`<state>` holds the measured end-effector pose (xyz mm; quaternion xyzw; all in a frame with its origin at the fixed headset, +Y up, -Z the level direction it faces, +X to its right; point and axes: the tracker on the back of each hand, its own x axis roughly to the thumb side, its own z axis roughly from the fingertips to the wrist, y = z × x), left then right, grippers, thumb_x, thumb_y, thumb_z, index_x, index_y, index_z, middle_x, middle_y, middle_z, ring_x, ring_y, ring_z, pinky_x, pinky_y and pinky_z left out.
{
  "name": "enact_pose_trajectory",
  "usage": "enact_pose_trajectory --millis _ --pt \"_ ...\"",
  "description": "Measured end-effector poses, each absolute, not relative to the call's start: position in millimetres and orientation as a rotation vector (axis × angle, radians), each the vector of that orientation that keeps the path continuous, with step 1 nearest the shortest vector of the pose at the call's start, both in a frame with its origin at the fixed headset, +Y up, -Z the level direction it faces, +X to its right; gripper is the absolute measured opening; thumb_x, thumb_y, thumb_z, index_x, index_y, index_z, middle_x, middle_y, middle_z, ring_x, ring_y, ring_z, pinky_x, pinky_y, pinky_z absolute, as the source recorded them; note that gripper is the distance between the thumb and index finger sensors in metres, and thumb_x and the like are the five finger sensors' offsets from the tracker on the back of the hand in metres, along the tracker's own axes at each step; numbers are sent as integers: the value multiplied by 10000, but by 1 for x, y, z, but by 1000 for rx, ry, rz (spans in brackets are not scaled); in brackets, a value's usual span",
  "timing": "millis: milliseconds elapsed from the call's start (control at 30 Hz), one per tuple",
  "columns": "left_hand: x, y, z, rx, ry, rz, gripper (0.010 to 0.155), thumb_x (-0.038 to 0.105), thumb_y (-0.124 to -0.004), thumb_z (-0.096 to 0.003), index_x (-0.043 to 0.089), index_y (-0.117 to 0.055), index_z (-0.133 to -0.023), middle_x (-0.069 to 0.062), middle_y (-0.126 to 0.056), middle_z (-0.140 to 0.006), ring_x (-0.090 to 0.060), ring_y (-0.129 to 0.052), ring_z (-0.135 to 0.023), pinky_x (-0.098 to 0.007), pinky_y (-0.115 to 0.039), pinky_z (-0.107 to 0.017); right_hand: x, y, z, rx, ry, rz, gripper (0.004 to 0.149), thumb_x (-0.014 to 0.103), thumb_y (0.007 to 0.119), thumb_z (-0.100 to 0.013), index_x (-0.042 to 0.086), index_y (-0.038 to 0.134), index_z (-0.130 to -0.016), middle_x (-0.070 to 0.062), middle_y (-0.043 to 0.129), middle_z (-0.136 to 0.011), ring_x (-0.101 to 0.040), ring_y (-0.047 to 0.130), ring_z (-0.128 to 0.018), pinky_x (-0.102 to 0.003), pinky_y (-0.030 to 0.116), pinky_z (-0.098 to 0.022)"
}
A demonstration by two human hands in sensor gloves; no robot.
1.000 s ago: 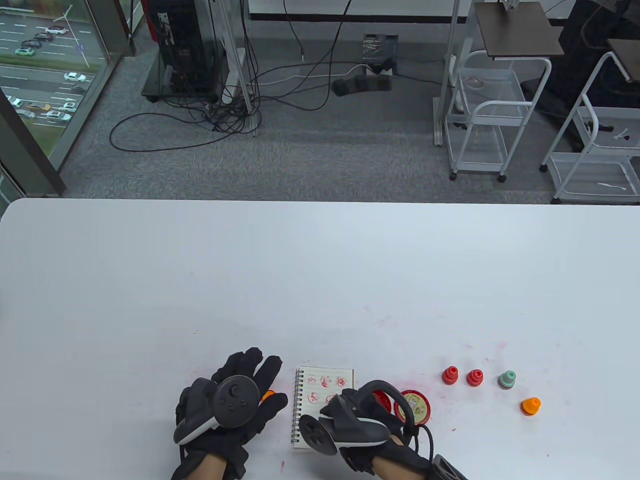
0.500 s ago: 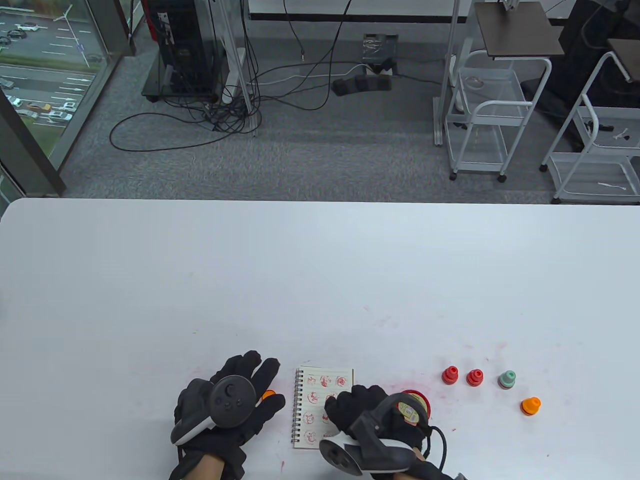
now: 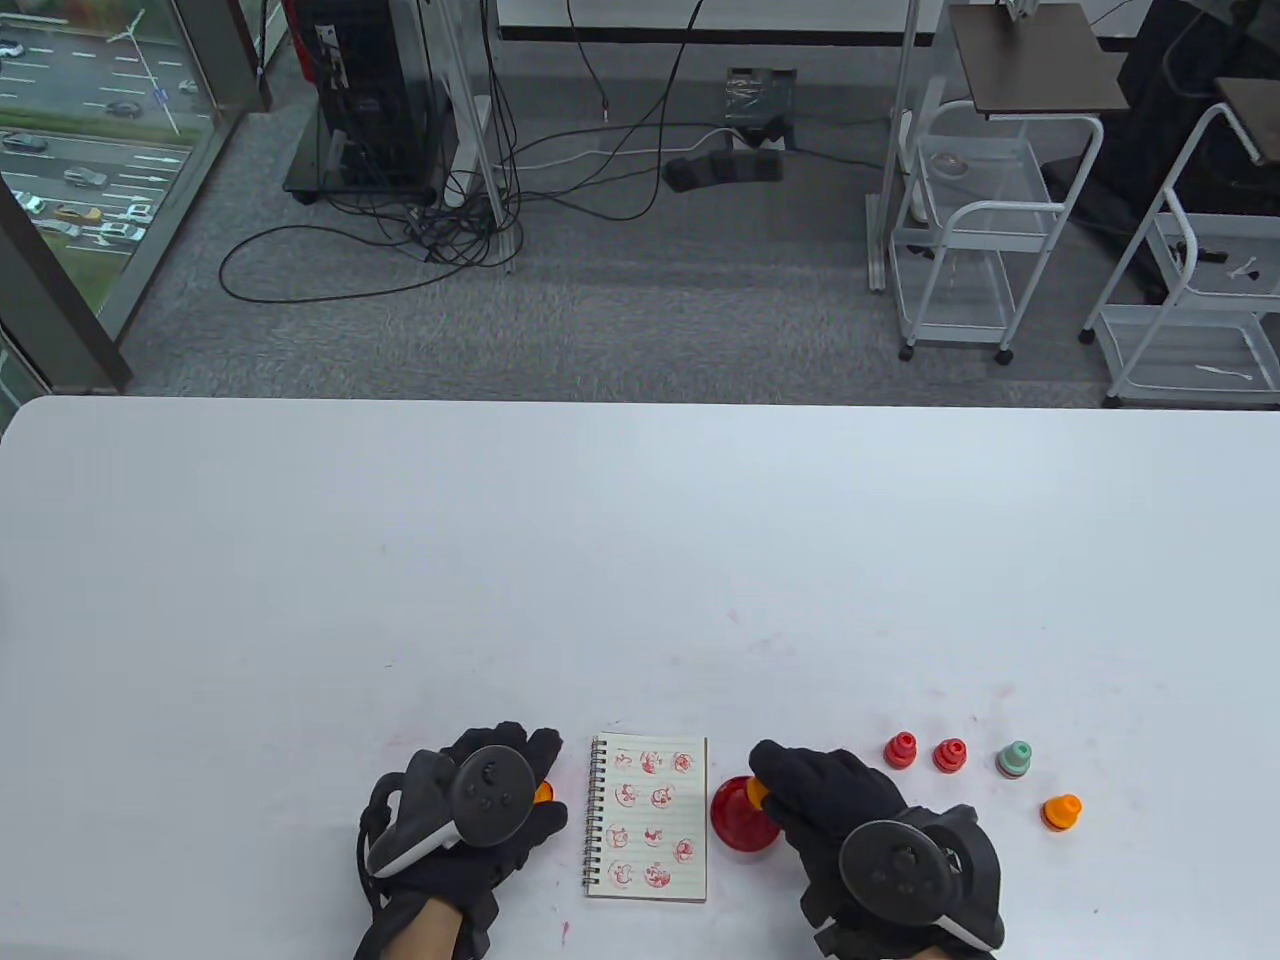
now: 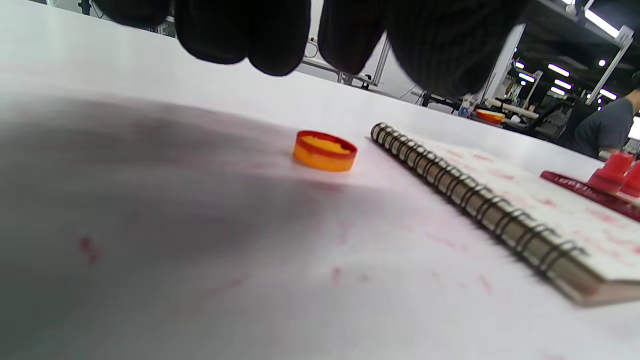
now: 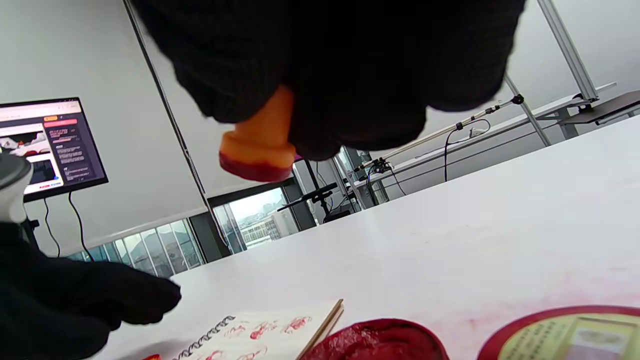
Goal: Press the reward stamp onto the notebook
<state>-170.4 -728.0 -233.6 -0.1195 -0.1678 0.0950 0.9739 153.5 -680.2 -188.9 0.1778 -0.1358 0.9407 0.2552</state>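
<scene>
A small spiral notebook [image 3: 648, 818] lies open near the table's front edge, with several red prints on its page. My right hand [image 3: 790, 785] is just right of it and pinches an orange stamp [image 3: 758, 793] above the open red ink pad [image 3: 735, 825]. In the right wrist view the orange stamp [image 5: 257, 145] hangs from my fingers, its red face clear of the ink pad [image 5: 375, 342]. My left hand [image 3: 505, 765] rests open on the table left of the notebook. An orange cap [image 4: 324, 150] lies under its fingertips, beside the notebook [image 4: 500, 200].
The ink pad's labelled lid [image 5: 565, 335] lies right of the pad. Two red stamps [image 3: 901, 750] [image 3: 949, 755], a green stamp [image 3: 1014, 760] and an orange stamp [image 3: 1061, 812] stand to the right. Faint red ink smears mark the white table [image 3: 640, 560].
My right hand has moved right from over the notebook to above the ink pad, carrying the orange stamp. The whole page shows now. The left hand has barely shifted.
</scene>
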Motion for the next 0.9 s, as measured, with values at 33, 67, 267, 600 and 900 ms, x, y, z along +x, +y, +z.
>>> enact_pose_trajectory --millis 33,67,267,600,900 --pt "-169 -730 -234 -247 -335 169 747 489 -795 -464 201 -616 -1130 -186 -628 -1121 -449 -646 -997 -649 -571 -727 155 -681 -190 475 -366 2547 446 291 850 -416 222 853 -856 -82 983 -785 -284 990 -594 -429 874 -462" --pt "-169 -731 -234 -250 -333 158 744 478 -802 -462 196 -618 -1126 -183 -632 -1114 -446 -647 -994 -650 -568 -728 155 -681 -190 475 -362 2545 445 292 849 -417 222 852 -857 -82 983 -785 -283 988 -597 -430 874 -461" --pt "-164 -746 -237 -335 -288 71 746 447 -832 -454 186 -603 -1115 -142 -641 -1077 -414 -639 -975 -647 -557 -730 151 -683 -188 513 -351 2573 447 293 849 -416 221 854 -857 -82 984 -784 -282 992 -592 -429 875 -460" --pt "-159 -747 -239 -289 -233 101 661 379 -828 -447 184 -665 -1058 -138 -675 -1031 -409 -639 -936 -644 -557 -722 148 -683 -188 529 -336 2584 447 292 849 -416 222 853 -857 -81 984 -784 -279 994 -587 -425 878 -457" --pt "-164 -724 -236 -190 -272 347 624 247 -834 -466 217 -640 -1058 -157 -771 -1059 -486 -841 -912 -618 -736 -648 146 -681 -185 540 -364 2578 446 288 847 -417 229 848 -859 -77 977 -795 -276 989 -599 -422 876 -461"
